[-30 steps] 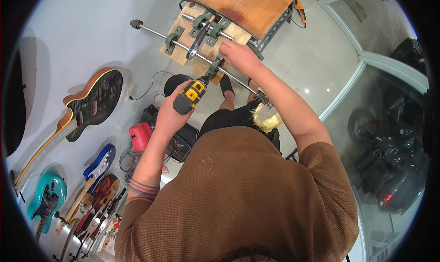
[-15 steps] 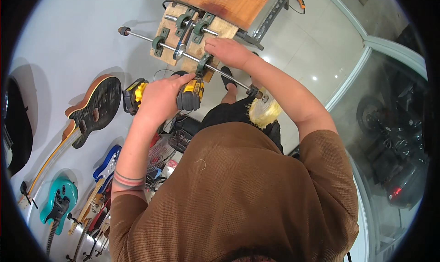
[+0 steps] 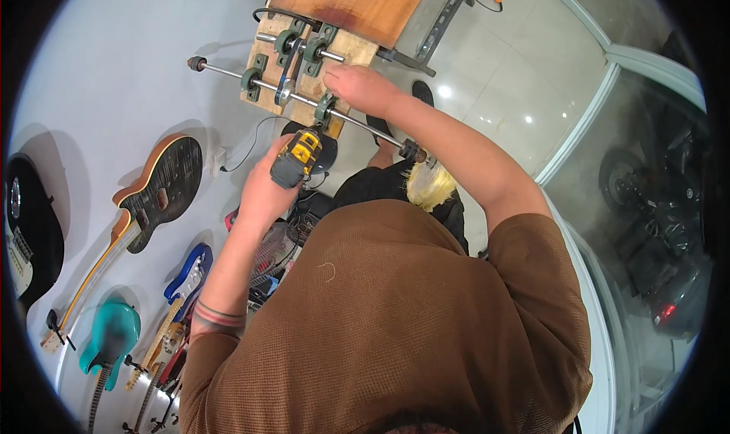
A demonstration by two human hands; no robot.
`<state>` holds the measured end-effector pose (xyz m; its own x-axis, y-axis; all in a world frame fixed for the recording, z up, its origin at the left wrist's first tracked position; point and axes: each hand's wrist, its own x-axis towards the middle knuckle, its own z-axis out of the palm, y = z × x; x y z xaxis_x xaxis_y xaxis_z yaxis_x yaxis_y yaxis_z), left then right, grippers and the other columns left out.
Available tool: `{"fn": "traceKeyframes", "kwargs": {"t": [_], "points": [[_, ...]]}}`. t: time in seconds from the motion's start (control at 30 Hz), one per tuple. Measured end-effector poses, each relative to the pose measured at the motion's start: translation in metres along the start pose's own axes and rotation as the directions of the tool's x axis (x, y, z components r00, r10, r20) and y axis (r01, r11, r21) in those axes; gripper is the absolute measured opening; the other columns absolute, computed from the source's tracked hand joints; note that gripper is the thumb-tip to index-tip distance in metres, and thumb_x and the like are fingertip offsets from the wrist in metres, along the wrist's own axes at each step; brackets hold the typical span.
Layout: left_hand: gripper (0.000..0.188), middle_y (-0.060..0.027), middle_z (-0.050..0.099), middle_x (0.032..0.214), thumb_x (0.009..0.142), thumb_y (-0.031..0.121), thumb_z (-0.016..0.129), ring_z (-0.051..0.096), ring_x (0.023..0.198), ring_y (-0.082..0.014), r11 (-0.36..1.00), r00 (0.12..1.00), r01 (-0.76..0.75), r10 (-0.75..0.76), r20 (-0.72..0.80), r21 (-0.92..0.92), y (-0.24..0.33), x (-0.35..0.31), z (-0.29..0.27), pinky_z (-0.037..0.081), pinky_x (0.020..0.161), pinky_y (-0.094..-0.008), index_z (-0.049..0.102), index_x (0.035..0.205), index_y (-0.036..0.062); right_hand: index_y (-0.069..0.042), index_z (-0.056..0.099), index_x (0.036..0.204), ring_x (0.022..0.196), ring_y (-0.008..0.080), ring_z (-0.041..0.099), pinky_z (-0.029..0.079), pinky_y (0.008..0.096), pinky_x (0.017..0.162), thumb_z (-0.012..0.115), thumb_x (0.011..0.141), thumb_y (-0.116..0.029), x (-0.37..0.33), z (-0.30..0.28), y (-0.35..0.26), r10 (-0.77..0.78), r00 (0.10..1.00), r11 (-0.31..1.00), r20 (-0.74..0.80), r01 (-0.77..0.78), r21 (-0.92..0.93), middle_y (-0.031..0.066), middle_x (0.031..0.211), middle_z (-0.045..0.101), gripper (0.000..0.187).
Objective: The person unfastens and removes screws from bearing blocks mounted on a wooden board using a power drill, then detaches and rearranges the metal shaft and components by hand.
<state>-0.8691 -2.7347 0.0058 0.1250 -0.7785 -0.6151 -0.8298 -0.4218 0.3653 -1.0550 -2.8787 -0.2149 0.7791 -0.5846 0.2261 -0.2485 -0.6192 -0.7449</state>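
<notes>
My left hand (image 3: 262,187) is wrapped round a black and yellow cordless drill (image 3: 298,157), its nose pointing up at a green pillow block bearing (image 3: 325,112) on a wooden board (image 3: 305,115). Through that bearing runs a long steel shaft (image 3: 361,125). It also passes through another green bearing (image 3: 251,80) and a pulley with a black belt (image 3: 289,71). My right hand (image 3: 356,86) is at the board's right side, just above the near bearing, fingers curled down. Its fingertips are partly hidden, so what they hold cannot be made out.
A yellow buffing wheel (image 3: 430,185) is at the shaft's near end. Behind the board lies an orange-brown wooden top (image 3: 350,4) on a metal frame (image 3: 445,25). Guitars hang at left, including a black one (image 3: 166,187) and a teal one (image 3: 114,335). A glass door (image 3: 593,175) stands right.
My left hand has turned the drill more upright, and its yellow and black base has swung out of sight. The board and bearings appear slightly further left. My right hand stays beside the near bearing.
</notes>
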Motion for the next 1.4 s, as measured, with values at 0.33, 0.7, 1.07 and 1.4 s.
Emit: {"fn": "traceKeyframes", "kwargs": {"t": [0.33,0.7,1.07,1.4], "points": [[0.066,-0.0184,0.078,0.123,0.085,0.006,0.079,0.072,0.118,-0.0438,0.989,0.999,0.046,-0.047,0.003,0.140,0.021,0.002,-0.002,0.059,0.098,-0.0529,0.060,0.147,0.0230,-0.005,0.060,0.104,0.105,0.0355,0.070,0.060,0.0465,0.091,0.060,0.095,-0.008,-0.003,0.000,0.006,-0.150,0.987,0.988,-0.063,0.148,-0.036,0.0135,0.107,0.063,0.010],[0.060,-0.0194,0.075,0.129,0.087,0.000,0.075,0.070,0.125,-0.0422,0.999,1.000,0.008,-0.009,0.005,0.046,0.013,0.005,-0.009,0.056,0.106,-0.0429,0.061,0.145,0.0094,-0.005,0.062,0.107,0.110,0.0337,0.068,0.059,0.0459,0.091,0.061,0.095,-0.010,0.001,0.001,-0.006,-0.042,0.999,0.986,-0.016,0.038,-0.162,0.0128,0.113,0.063,0.013],[0.065,-0.0181,0.075,0.132,0.087,0.004,0.079,0.072,0.126,-0.0374,0.995,0.995,0.098,-0.098,0.029,0.006,0.019,0.003,-0.015,0.055,0.109,-0.0400,0.060,0.149,0.0077,-0.005,0.066,0.112,0.115,0.0338,0.069,0.058,0.0457,0.100,0.059,0.098,-0.010,0.001,-0.006,0.011,-0.202,0.976,0.977,0.077,0.206,-0.058,0.0133,0.115,0.064,0.017],[0.066,-0.0198,0.077,0.128,0.083,0.008,0.083,0.071,0.124,-0.0423,0.995,0.996,0.084,-0.085,0.012,0.050,-0.002,0.013,-0.013,0.058,0.103,-0.0472,0.063,0.145,0.0135,-0.005,0.062,0.107,0.107,0.0325,0.070,0.058,0.0464,0.095,0.059,0.098,-0.012,0.003,-0.001,0.001,-0.106,0.994,0.980,0.018,0.108,-0.165,0.0121,0.114,0.064,0.012]]}}
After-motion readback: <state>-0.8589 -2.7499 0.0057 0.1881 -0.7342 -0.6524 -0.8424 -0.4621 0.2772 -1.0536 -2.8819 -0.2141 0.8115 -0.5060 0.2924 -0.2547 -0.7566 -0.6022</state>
